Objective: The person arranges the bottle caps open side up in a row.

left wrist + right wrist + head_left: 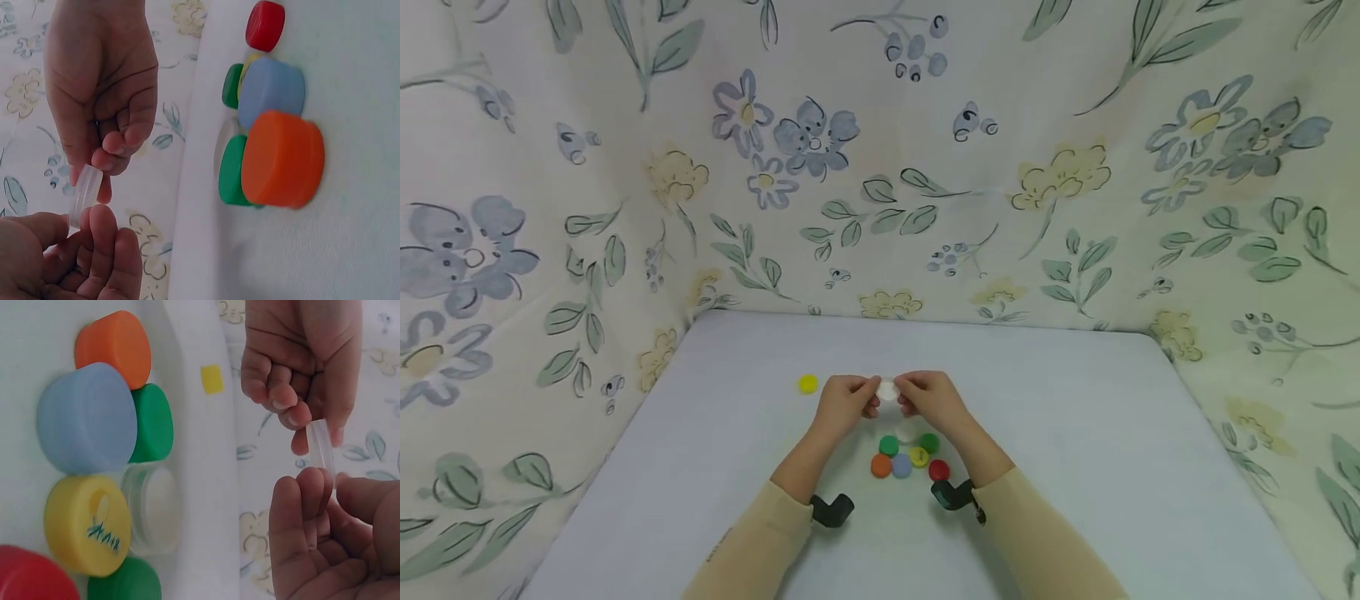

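Both hands pinch one translucent white bottle cap (887, 390), raised over the table with its ridged edge showing in the wrist views. My left hand (844, 402) grips its left side between thumb and fingers. On the opposite side my right hand (934, 398) pinches it the same way. Just nearer than the hands lies a group of bottle caps: an orange cap (881, 465), a light blue cap (902, 465), a yellow cap (87, 525) with writing on top, a red cap (938, 470), two green caps (153, 422) and a clear cap (153, 509).
A separate yellow piece (808, 383) lies on the table left of my left hand. The white tabletop (1075, 433) reaches back to a flower-patterned cloth (887, 150) hanging behind and at both sides. Dark cameras (832, 510) are strapped to both wrists.
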A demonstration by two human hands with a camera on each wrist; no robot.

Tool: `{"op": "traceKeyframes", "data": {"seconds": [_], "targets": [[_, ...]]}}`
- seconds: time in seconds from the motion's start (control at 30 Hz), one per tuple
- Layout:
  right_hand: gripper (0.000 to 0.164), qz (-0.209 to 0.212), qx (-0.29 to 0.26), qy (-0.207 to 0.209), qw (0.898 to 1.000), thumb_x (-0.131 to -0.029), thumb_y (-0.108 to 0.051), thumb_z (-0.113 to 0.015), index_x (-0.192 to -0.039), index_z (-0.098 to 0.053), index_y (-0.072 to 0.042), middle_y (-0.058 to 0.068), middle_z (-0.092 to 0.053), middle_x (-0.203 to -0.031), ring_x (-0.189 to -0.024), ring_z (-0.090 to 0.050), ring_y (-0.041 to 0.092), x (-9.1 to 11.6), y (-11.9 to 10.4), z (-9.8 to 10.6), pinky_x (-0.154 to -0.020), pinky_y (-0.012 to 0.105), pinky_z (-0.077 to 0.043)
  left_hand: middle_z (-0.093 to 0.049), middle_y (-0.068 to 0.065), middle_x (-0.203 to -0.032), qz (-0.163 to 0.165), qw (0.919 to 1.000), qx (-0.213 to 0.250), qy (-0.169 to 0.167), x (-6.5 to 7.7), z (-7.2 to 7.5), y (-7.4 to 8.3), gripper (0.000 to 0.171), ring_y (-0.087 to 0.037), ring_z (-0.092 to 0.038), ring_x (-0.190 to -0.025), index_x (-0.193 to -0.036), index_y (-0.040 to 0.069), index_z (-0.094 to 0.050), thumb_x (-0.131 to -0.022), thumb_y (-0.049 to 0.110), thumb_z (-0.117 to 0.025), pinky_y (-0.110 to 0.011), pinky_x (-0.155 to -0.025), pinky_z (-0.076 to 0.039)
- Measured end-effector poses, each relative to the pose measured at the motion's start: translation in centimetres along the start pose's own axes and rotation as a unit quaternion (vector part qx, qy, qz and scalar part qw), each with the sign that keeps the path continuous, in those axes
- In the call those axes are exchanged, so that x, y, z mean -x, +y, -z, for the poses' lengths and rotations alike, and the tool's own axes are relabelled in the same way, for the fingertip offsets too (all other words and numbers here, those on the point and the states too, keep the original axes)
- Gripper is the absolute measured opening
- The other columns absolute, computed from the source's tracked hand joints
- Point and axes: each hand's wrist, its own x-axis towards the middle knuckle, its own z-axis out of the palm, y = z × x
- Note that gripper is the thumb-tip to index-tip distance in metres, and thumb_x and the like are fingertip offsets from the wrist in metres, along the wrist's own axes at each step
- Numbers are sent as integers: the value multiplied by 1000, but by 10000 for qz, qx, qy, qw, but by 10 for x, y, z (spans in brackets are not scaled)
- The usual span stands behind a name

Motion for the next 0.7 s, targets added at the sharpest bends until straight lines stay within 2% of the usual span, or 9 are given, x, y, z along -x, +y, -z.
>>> {"op": "traceKeyframes", "data": {"seconds": [0.3, 0.43, 0.7], "targets": [[29, 50, 123, -270, 9995, -104, -20, -63, -117, -72, 5, 8, -68, -83, -70, -65, 16, -19, -13, -24, -71, 31, -60, -69, -7, -76, 204, 9986, 217, 446, -4, 21, -12, 35, -16, -68, -65, -105, -9, -74, -104, 25, -64, -29, -67, -60], [26, 137, 219, -335, 9991, -104, -17, -62, -113, -72, 5, 8, -68, -81, -68, -65, 16, -27, -18, -34, -69, 31, -60, -70, -8, -77, 178, 9974, 238, 663, -4, 29, -16, 31, -14, -68, -64, -109, -10, -73, -103, 19, -64, -30, -66, -59], [26, 37, 367, -456, 9983, -104, -15, -61, -113, -72, 6, 9, -68, -79, -67, -66, 15, -41, -19, -51, -68, 30, -59, -72, -14, -84, 140, 9943, 197, 1039, -6, 42, -28, 22, -16, -70, -66, -107, -8, -73, -100, 12, -67, -27, -64, -58]]}}
